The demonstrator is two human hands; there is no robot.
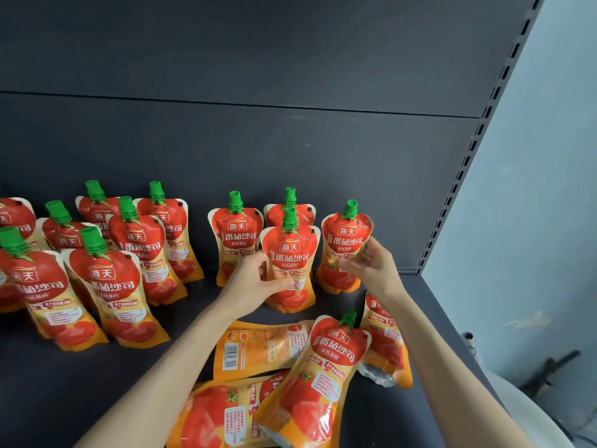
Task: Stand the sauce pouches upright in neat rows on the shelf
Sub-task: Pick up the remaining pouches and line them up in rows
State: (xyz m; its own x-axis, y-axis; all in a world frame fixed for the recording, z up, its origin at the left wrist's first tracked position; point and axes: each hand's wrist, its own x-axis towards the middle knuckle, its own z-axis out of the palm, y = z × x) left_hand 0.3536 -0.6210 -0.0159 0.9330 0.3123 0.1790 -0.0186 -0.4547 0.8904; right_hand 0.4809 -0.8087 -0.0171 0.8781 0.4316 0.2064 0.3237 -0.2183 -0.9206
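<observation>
Toppled tomato sauce pouches await standing; left hand clasps an upright pouch, right hand grips its neighbour, both needing squaring.

The dark shelf carries everything. Upright pouches stand in rows left of my hands and at them; flat pouches lie between my forearms.
</observation>
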